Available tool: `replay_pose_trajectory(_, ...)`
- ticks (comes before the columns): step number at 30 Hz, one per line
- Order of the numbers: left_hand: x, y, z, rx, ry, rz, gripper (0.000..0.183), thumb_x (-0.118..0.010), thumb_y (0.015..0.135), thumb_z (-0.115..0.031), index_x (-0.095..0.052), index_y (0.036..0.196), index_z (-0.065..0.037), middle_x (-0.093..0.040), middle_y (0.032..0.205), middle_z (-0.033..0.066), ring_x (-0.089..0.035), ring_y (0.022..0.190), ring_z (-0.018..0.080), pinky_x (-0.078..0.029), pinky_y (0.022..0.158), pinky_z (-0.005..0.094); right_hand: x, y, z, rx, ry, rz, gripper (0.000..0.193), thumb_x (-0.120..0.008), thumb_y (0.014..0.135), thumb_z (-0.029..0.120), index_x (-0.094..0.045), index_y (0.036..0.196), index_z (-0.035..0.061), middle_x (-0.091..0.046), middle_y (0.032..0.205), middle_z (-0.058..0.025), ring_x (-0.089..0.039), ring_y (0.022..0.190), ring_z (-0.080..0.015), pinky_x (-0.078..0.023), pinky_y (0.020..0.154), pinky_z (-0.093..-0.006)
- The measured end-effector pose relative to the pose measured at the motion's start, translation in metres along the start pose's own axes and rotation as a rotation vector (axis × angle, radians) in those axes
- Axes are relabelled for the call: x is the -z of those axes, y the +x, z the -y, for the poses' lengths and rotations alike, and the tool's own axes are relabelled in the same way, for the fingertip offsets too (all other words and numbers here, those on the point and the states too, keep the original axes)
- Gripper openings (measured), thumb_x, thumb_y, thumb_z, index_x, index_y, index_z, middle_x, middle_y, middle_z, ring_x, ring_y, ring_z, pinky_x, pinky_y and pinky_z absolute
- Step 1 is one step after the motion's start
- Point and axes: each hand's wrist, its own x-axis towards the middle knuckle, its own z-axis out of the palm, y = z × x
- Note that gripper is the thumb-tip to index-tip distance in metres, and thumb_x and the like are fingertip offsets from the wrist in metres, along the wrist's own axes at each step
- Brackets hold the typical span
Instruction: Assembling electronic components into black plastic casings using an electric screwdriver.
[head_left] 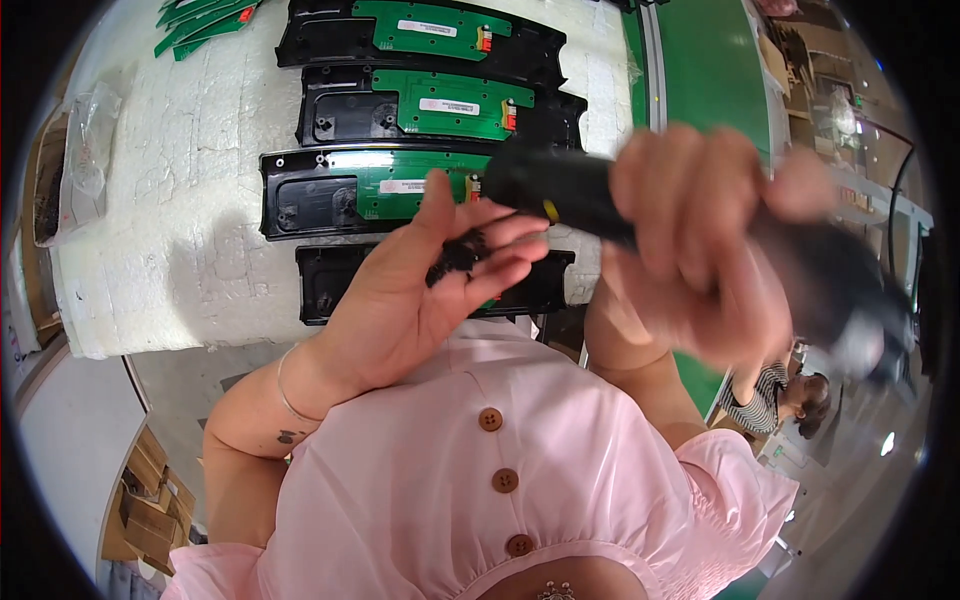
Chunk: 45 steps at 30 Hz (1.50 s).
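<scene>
My right hand (700, 235) is wrapped round a black power screwdriver (570, 195), blurred by motion, its front end pointing left over my left fingers. Palm up, my left hand (385, 290) cups a small heap of black screws (457, 257), fingers loosely curled under them. Behind my left fingers lies a black plastic panel (310, 200) with a green circuit board (375, 195) seated in it. The nearest black panel (325, 285) is mostly covered by my left hand. Two more such panels, an upper one (330, 35) and a middle one (340, 110), lie farther off, each with a green board.
The panels rest on a white foam-covered worktop (190, 200). Loose green circuit boards (205, 22) are piled at the far left, and a clear plastic bag (88, 150) lies at the left edge. At the right a person in a striped top (765, 400) is nearby.
</scene>
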Motion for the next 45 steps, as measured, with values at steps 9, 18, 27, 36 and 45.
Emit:
replay_pose_trajectory(9, 0.019, -0.007, 0.000, 0.093, 0.238, 0.067, 0.027, -0.038, 0.090, -0.016, -0.044, 0.110, 0.003, -0.057, 0.098, 0.0153, -0.057, 0.091, 0.0206, -0.047, 0.079, 0.0273, 0.004, 0.006, -0.036, -0.175, -0.096, -0.274, 0.029, -0.039, 0.066, 0.007, -0.044, 0.095, 0.0055, -0.035, 0.055, -0.0025, -0.033, 0.047, -0.0125, -0.034, 0.053, -0.0306)
replay_pose_trajectory(18, 0.021, -0.009, -0.007, 0.062, 0.327, 0.056, 0.017, -0.046, 0.087, -0.013, -0.051, 0.097, -0.001, -0.059, 0.086, 0.0086, -0.058, 0.080, 0.0146, -0.047, 0.070, 0.0227, 0.005, 0.010, -0.038, -0.204, -0.107, -0.233, 0.026, -0.040, 0.067, 0.008, -0.044, 0.093, 0.0060, -0.036, 0.057, -0.0030, -0.034, 0.048, -0.0129, -0.034, 0.055, -0.0315)
replay_pose_trajectory(27, 0.021, -0.006, -0.007, 0.055, 0.263, -0.035, 0.018, -0.050, 0.084, -0.009, -0.054, 0.100, -0.001, -0.059, 0.083, 0.0047, -0.057, 0.076, 0.0107, -0.046, 0.068, 0.0203, -0.008, 0.015, -0.045, -0.220, -0.189, -0.114, 0.021, -0.038, 0.066, 0.004, -0.040, 0.087, 0.0032, -0.036, 0.054, -0.0045, -0.033, 0.044, -0.0124, -0.036, 0.049, -0.0309)
replay_pose_trajectory(36, 0.029, -0.004, -0.004, -0.006, 0.076, 0.003, 0.021, -0.053, 0.083, -0.008, -0.055, 0.102, -0.001, -0.058, 0.090, 0.0063, -0.056, 0.082, 0.0121, -0.045, 0.075, 0.0224, -0.003, 0.015, -0.023, -0.211, -0.068, -0.153, 0.028, -0.043, 0.062, -0.001, -0.041, 0.089, 0.0042, -0.038, 0.056, -0.0022, -0.036, 0.046, -0.0121, -0.034, 0.050, -0.0296)
replay_pose_trajectory(45, 0.025, 0.001, -0.002, 0.018, 0.022, 0.015, 0.019, -0.052, 0.084, -0.010, -0.055, 0.100, -0.002, -0.058, 0.089, 0.0051, -0.056, 0.081, 0.0110, -0.045, 0.074, 0.0213, 0.003, 0.012, 0.042, -0.102, 0.124, 0.134, 0.024, -0.058, 0.065, 0.011, -0.044, 0.084, 0.0105, -0.053, 0.056, 0.0082, -0.051, 0.047, -0.0017, -0.041, 0.056, -0.0160)
